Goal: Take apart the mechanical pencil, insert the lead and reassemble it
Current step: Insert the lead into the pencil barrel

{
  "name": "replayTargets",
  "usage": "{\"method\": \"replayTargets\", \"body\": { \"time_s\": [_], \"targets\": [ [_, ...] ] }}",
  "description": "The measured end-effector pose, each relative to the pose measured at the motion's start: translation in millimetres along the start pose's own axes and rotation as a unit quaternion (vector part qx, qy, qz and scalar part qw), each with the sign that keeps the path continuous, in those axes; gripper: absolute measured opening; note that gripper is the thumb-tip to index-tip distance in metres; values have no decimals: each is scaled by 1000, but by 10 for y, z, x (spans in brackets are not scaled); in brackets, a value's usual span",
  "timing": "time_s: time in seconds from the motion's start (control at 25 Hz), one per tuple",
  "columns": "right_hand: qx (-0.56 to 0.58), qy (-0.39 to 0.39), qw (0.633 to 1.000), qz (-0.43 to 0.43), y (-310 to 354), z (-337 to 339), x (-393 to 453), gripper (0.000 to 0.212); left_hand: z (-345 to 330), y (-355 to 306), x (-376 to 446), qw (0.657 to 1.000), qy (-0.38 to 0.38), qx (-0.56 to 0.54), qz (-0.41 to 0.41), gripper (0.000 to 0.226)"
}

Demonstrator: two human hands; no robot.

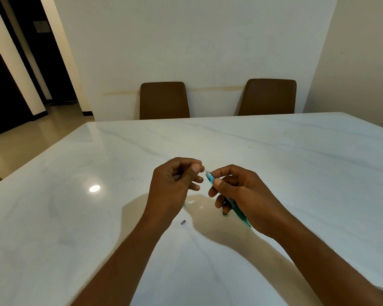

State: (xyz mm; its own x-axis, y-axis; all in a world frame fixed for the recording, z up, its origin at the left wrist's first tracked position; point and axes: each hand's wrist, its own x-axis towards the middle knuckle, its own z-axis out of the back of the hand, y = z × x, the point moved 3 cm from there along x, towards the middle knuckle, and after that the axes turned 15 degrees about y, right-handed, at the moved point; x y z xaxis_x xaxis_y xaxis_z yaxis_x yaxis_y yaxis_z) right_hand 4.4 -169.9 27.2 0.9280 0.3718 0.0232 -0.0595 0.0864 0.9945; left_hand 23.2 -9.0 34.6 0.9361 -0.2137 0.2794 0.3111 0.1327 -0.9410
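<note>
Above table [296, 155], right hand [243, 191] round teal pencil [210, 178]

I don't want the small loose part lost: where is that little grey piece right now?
In the head view the small grey piece lies on the white table, just below the left hand and left of the right hand holding the pencil.

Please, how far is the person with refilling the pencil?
Done: a small grey part lies on the table, so something is off. In hand: the right hand grips the teal pencil; the left hand pinches at its end; lead too thin to see. Left: reassembly.
</note>
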Motion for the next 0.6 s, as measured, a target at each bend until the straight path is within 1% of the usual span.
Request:
{"method": "replayTargets", "body": {
  "time_s": [0.12,0.16,0.2,0.24,0.28,0.32,0.36,0.44,0.48,0.56,0.6],
  "targets": [
    [9,-11,1000,-6,-6,-20,8,12,45,13,0,1000,-8,-13,18,14],
    [14,-14,1000,-10,-15,-29,10,12,64,27,-2,1000,-9,2,30,12],
    [24,-14,1000,-11,-22,-40,13,12,103,51,2,998,-11,50,43,10],
    [34,-15,999,-10,-27,-46,11,12,146,73,13,989,-6,134,59,8],
    [38,-17,999,-10,-30,-51,10,12,191,93,23,970,10,227,84,5],
    [37,-19,999,-11,-35,-55,10,12,232,115,28,947,34,298,115,4],
    [35,-21,999,-14,-36,-62,10,13,263,145,28,928,62,336,150,9],
    [28,-17,999,-21,-41,-83,11,14,306,191,21,910,111,345,200,20],
    [22,-14,999,-24,-43,-95,11,14,311,183,11,905,137,342,213,24],
    [11,-10,1000,-25,-46,-110,2,14,279,155,-28,888,214,331,235,28],
    [7,-9,1000,-25,-48,-110,0,14,255,142,-53,872,254,341,242,27]
  ]
}}
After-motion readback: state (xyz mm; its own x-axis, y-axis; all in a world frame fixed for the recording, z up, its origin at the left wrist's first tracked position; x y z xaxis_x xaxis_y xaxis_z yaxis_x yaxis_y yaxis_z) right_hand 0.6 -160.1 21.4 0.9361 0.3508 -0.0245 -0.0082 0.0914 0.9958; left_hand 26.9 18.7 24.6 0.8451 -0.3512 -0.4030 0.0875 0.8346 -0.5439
